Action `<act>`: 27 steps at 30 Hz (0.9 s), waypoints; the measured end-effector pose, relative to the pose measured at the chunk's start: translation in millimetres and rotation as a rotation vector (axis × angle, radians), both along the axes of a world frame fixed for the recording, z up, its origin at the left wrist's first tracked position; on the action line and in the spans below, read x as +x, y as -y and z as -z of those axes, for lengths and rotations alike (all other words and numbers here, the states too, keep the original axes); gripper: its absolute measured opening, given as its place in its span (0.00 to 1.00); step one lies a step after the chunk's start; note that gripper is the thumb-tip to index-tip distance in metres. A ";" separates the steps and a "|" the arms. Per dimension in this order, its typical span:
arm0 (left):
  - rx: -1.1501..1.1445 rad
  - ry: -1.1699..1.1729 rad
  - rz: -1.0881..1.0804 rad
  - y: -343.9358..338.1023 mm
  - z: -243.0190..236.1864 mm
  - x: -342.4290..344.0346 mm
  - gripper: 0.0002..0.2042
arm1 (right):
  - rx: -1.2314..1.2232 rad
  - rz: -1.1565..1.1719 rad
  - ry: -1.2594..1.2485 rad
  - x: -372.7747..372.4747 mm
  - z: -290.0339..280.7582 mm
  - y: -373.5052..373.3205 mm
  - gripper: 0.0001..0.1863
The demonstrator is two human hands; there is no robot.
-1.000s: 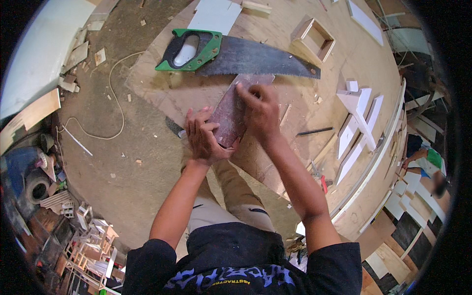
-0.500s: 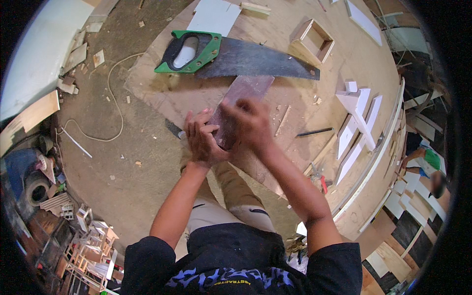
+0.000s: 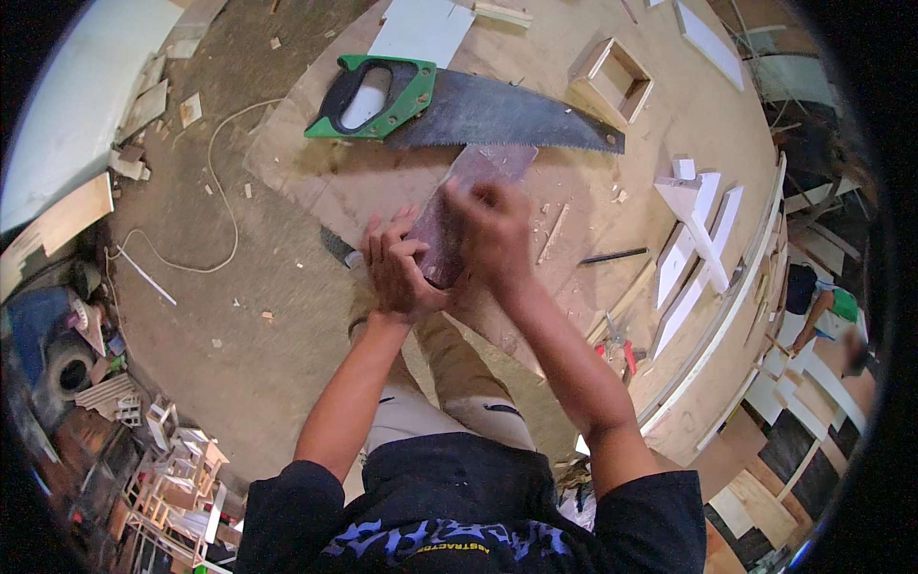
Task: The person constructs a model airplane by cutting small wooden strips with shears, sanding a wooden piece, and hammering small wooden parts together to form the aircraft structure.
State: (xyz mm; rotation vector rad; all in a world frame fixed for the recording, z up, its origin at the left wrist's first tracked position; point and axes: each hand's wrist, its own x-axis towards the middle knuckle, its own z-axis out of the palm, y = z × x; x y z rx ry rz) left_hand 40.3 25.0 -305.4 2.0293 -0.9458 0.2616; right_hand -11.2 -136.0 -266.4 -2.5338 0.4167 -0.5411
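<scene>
Board: keep it steady.
Left hand: partly closed, gripping its near end.
Right hand: curled; cannot tell whether holding anything.
Saw beyond hands: keep knuckles clear.

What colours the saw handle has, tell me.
The saw handle is green and black, seen best in the head view.

I saw the table spread out under the right hand and beyond the left hand. Ahead of both, I had the saw lying crosswise, with a white board past its handle and an open box past its blade. Right of the right hand lay a sliver, then a black stick; farther right, white strips. Back from that hand lay pliers.
</scene>
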 end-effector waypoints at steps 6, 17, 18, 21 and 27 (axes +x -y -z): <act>-0.003 0.000 -0.019 4.5 1.3 -1.9 0.37 | -0.166 0.020 0.070 12.5 -15.1 49.2 0.24; 0.003 0.003 -0.023 1.3 1.0 -0.7 0.37 | -0.054 0.068 -0.027 11.9 -17.9 29.7 0.23; -0.010 -0.003 -0.015 -0.3 6.1 -1.2 0.38 | -0.023 0.019 -0.053 2.7 -20.2 8.6 0.23; -0.005 -0.013 -0.001 0.5 2.6 0.6 0.36 | 0.017 -0.073 -0.091 -9.1 -21.4 -15.1 0.25; -0.003 -0.012 -0.003 1.2 1.6 -0.7 0.36 | 0.024 0.047 -0.006 4.1 -7.8 17.8 0.24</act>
